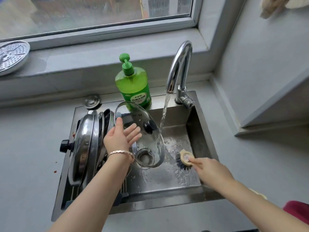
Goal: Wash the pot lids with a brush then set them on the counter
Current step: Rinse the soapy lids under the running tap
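One glass lid [151, 139], tilted under running water [164, 111] mid-sink [190, 119], rim pinched by left hand [119, 137]. Brush [184, 160] lies rightward by the right wall, with right hand [212, 171] nearer, its straight fingertip touching it.

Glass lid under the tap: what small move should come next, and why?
Probably the right hand should close its grip on the brush and lift it to the glass lid. The left hand holds it tilted under the running water, while the brush lies on the sink floor with the right fingertips only touching its top.
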Available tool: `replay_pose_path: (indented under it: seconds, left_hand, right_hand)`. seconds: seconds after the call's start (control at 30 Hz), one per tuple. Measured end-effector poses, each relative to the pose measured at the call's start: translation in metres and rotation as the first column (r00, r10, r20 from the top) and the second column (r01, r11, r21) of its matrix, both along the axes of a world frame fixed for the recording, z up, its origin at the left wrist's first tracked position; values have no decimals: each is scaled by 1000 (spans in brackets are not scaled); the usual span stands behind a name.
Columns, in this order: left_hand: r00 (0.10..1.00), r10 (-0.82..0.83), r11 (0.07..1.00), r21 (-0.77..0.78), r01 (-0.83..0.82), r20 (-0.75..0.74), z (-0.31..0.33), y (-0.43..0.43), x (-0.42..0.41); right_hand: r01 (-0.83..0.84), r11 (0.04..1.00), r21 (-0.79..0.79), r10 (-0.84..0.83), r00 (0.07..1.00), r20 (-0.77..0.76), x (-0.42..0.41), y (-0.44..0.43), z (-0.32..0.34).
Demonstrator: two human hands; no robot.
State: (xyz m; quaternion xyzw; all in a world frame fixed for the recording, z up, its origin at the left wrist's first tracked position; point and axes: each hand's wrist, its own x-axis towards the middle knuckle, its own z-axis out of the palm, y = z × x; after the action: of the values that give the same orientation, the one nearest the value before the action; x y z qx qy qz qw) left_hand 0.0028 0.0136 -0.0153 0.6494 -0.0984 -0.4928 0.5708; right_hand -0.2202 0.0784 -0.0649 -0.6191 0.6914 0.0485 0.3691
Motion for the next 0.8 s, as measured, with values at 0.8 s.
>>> replay_pose_path:
  seconds: [0.8]
  left_hand:
    - [862,-384,923,132,360,330,21,-5,-10]
  right_hand:
    - [876,459,148,-725,273,633,31,-168,5]
